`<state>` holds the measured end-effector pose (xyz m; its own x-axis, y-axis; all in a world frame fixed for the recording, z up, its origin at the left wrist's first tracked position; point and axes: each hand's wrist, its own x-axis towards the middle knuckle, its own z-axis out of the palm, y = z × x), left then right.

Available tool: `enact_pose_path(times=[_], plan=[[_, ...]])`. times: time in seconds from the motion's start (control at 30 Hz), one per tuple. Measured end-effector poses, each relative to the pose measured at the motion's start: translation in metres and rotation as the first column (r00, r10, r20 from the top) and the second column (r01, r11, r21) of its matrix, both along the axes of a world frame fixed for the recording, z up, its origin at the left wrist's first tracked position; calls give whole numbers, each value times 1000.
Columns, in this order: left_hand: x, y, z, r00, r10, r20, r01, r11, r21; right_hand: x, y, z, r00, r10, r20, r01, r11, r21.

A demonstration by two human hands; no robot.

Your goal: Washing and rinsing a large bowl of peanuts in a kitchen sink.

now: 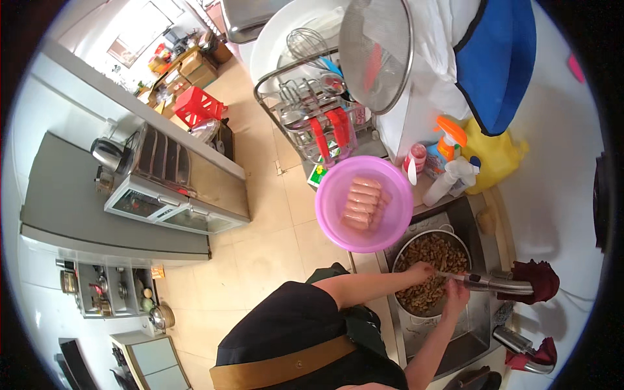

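Observation:
A round metal pot (466,246) with side loops stands in the sink, filled with small brown, lumpy pieces (422,298) whose kind I cannot make out. Over the pot, my left hand (421,272) has its fingers pinched at one end of a thin, pale, narrow object (450,275). Close by, my right hand (457,292) is curled near the other end, just below the tip of the metal faucet (497,284). The faucet tip partly hides the fingers there. Whether water runs is too small to tell.
Beside the sink (481,318), a pink basin (330,227) holds packed sausages (361,203). Spray bottles (448,181) and a yellow jug (497,156) stand along the counter. Farther back are a wire rack (286,117) and a large mesh strainer (377,52). A second faucet (538,365) is at the right.

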<state>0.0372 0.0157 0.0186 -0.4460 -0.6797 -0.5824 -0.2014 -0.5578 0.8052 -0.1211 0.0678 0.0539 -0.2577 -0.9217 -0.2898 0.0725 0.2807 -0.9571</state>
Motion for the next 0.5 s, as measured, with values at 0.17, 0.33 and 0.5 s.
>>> enact_pose_path(times=[0.17, 0.33, 0.5], plan=[[35, 26, 0, 948, -40, 316, 186, 874, -448, 35, -14, 85, 987, -158, -26, 160, 979, 125], [82, 41, 20, 902, -18, 432, 333, 667, -666, 28, -33, 73, 991, -137, 3, 137, 988, 73], [88, 57, -2, 903, -56, 427, 406, 439, -801, 30, -32, 98, 974, -149, 169, 142, 988, 56]])
